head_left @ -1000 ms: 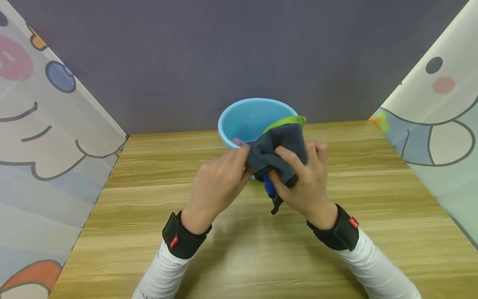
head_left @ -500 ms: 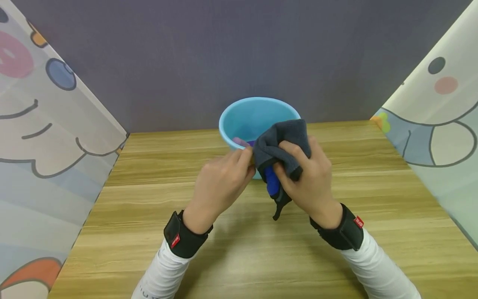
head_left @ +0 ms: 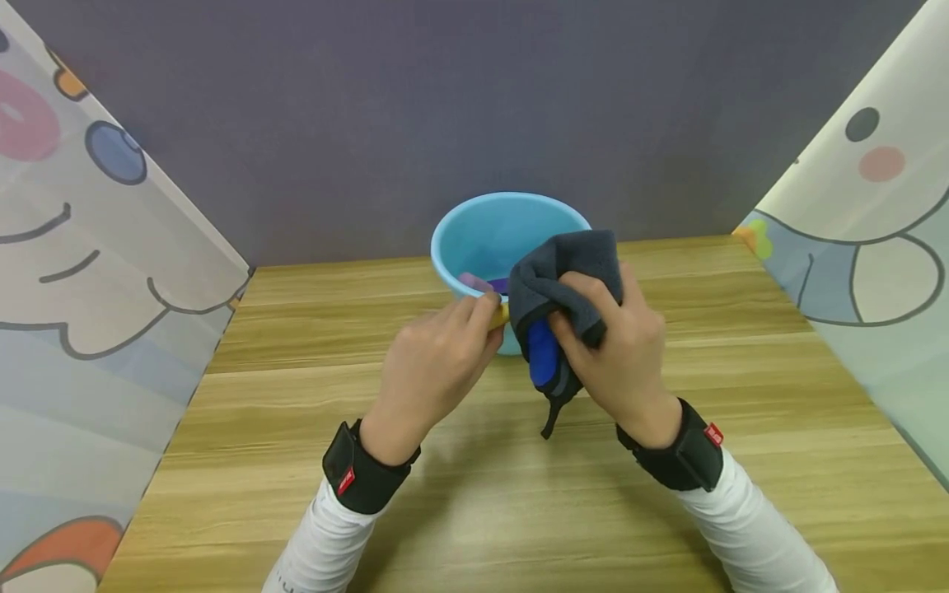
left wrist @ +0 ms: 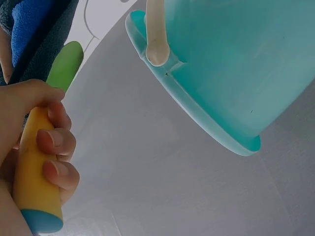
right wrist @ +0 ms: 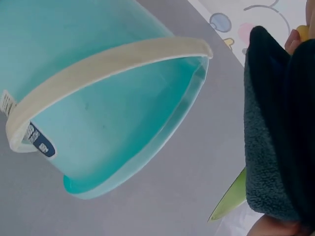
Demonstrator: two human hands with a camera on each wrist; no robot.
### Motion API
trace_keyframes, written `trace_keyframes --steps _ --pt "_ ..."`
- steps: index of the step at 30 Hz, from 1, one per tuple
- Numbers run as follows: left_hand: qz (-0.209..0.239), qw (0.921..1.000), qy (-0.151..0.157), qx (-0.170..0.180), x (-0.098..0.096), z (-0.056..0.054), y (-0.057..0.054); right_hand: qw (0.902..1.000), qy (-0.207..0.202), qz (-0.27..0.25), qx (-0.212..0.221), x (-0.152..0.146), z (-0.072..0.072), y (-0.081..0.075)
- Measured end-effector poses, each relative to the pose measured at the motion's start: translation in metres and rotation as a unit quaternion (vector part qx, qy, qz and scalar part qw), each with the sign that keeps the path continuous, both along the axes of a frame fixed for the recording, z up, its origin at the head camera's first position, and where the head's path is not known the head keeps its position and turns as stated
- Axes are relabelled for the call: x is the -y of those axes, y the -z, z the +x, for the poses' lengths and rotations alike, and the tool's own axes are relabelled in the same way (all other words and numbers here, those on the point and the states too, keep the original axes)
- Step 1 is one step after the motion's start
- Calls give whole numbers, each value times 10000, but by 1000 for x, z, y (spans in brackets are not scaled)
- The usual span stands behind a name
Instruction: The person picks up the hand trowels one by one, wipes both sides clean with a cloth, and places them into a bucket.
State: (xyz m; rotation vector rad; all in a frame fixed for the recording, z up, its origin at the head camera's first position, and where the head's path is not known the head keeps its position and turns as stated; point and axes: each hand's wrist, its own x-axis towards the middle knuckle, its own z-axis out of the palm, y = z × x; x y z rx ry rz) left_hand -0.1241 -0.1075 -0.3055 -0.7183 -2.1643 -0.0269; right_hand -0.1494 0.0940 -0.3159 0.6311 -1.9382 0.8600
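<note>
My left hand (head_left: pixel 441 358) grips the yellow handle (left wrist: pixel 37 167) of a knife with a teal end cap. Its green blade (left wrist: pixel 66 64) runs into a dark grey-blue cloth (head_left: pixel 552 276), and a pointed green tip (right wrist: pixel 231 199) shows past the cloth in the right wrist view. My right hand (head_left: pixel 619 354) pinches the folded cloth around the blade, whose middle is hidden. A bright blue patch (head_left: pixel 544 350) and a black loop hang from the cloth's lower edge. Both hands are held in front of the light blue bucket (head_left: pixel 445 255).
The bucket stands at the table's back edge against a grey wall (head_left: pixel 356 132), its pale handle (right wrist: pixel 113 64) lowered. Inside it lie purple items (head_left: pixel 498 285), partly hidden. The wooden table (head_left: pixel 296 346) is flanked by cartoon-printed panels (head_left: pixel 875 214).
My right hand and the cloth have shifted slightly right, away from my left hand. The green blade, seen above the cloth earlier, is covered in the head view, and some yellow handle now shows.
</note>
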Motion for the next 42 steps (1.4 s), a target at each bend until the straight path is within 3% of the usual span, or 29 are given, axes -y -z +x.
trace_keyframes --steps 13,27,42 --pt "37 9998 107 -177 -1 -1 1 9958 98 -810 416 -14 -13 -9" --pt "356 9986 219 -318 8 -4 -3 9919 389 -981 703 -25 -22 -14" --pt "609 9972 397 -193 15 -7 -5 9891 765 -910 866 -31 -26 -18"
